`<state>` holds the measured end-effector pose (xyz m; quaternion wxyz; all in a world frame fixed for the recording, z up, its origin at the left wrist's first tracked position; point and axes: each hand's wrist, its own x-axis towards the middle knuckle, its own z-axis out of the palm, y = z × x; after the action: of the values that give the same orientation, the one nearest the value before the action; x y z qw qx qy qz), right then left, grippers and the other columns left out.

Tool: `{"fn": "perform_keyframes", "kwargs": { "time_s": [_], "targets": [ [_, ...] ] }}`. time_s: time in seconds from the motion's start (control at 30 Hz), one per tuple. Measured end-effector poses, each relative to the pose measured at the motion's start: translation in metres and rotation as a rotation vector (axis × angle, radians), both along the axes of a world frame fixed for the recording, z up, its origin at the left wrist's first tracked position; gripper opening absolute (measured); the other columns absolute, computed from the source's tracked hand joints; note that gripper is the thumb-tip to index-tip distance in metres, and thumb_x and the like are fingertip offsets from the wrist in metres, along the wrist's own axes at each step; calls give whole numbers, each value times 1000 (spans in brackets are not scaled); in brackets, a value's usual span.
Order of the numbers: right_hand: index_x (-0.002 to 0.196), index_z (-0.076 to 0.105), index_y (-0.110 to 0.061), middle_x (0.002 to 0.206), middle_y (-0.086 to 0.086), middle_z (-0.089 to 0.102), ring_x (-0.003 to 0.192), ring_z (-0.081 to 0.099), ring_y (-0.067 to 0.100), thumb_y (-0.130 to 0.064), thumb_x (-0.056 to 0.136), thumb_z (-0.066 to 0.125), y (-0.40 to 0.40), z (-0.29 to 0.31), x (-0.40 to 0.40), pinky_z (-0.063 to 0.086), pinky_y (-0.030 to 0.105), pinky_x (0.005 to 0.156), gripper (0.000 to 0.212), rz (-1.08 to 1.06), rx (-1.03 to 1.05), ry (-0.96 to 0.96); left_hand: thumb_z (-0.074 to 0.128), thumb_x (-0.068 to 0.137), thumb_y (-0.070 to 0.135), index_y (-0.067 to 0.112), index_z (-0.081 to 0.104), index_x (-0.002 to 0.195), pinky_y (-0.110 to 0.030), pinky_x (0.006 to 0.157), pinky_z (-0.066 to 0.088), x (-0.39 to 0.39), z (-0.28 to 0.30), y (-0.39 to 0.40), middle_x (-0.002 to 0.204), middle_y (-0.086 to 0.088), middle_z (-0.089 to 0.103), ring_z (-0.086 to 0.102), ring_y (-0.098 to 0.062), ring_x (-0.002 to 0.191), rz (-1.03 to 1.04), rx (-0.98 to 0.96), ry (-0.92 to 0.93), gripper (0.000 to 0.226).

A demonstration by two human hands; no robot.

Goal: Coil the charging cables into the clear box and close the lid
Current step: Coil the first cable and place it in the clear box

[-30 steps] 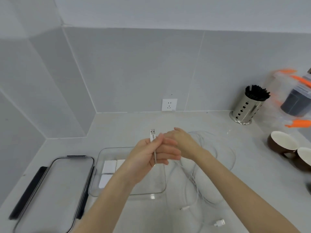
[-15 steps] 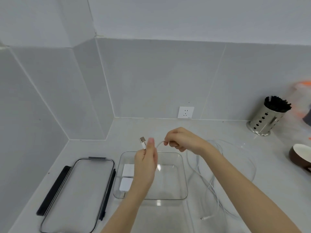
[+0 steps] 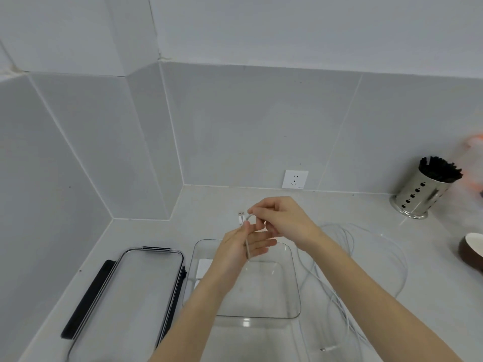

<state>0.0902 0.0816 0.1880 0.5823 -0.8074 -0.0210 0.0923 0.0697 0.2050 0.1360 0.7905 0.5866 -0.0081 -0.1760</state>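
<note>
My left hand (image 3: 241, 246) pinches the USB end of a white charging cable (image 3: 240, 218) above the clear box (image 3: 294, 280). The plug sticks up past my thumb. Close beside it, my right hand (image 3: 281, 219) holds the same cable and bends it into a small loop over my left fingers. The rest of the white cables (image 3: 347, 259) lie in loose tangles on the counter to the right of the box. White charger blocks (image 3: 203, 267) sit in the box's left side, partly hidden by my left forearm. The clear lid (image 3: 149, 280) with black clips lies flat to the left of the box.
A metal holder with black sticks (image 3: 423, 189) stands at the back right. A brown bowl (image 3: 473, 250) sits at the right edge. A wall socket (image 3: 295, 179) is behind the box. Walls close the counter at the left and back.
My right hand has moved in close to my left and looped the cable over my left fingers. The view has shifted slightly left and down.
</note>
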Motion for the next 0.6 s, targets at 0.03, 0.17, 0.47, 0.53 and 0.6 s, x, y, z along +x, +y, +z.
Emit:
{"fn": "perform_keyframes", "kwargs": {
  "time_s": [0.03, 0.17, 0.47, 0.53, 0.6],
  "targets": [
    [91, 67, -6, 59, -1, 59, 45, 53, -1, -7, 90, 50, 6, -1, -5, 40, 10, 48, 18, -21, -51, -53, 29, 99, 30, 7, 64, 101, -26, 78, 54, 2, -2, -1, 94, -10, 74, 71, -19, 87, -5, -80, 50, 42],
    [125, 49, -22, 89, 2, 67, 87, 62, 19, -22, 98, 36, 28, -24, -33, 50, 32, 81, 30, 4, -313, -315, 25, 99, 30, 2, 59, 96, -26, 83, 49, 12, 0, 6, 98, -11, 67, 64, -16, 93, -40, -358, 226, 44],
    [115, 45, -22, 71, -7, 71, 52, 63, 12, -35, 98, 20, 10, -102, -64, 48, 23, 43, 33, 231, -738, -413, 25, 100, 28, -7, 52, 117, -19, 59, 57, 24, 22, 20, 87, -7, 76, 73, -14, 77, -39, -375, 217, 48],
    [121, 47, -25, 92, -1, 71, 75, 66, 24, -47, 93, 14, 1, -102, -53, 54, 35, 62, 48, 235, -725, -433, 26, 99, 28, -2, 57, 108, -18, 52, 53, 16, 30, 20, 80, -5, 77, 72, -12, 66, -92, -258, 170, 45],
    [118, 52, -25, 101, 1, 68, 88, 63, 25, -53, 89, 17, -15, -98, -33, 50, 37, 76, 54, 252, -729, -371, 27, 98, 28, 2, 59, 106, -17, 48, 47, 4, 34, 16, 77, -6, 76, 68, -12, 57, -138, -130, 107, 42]
  ]
}}
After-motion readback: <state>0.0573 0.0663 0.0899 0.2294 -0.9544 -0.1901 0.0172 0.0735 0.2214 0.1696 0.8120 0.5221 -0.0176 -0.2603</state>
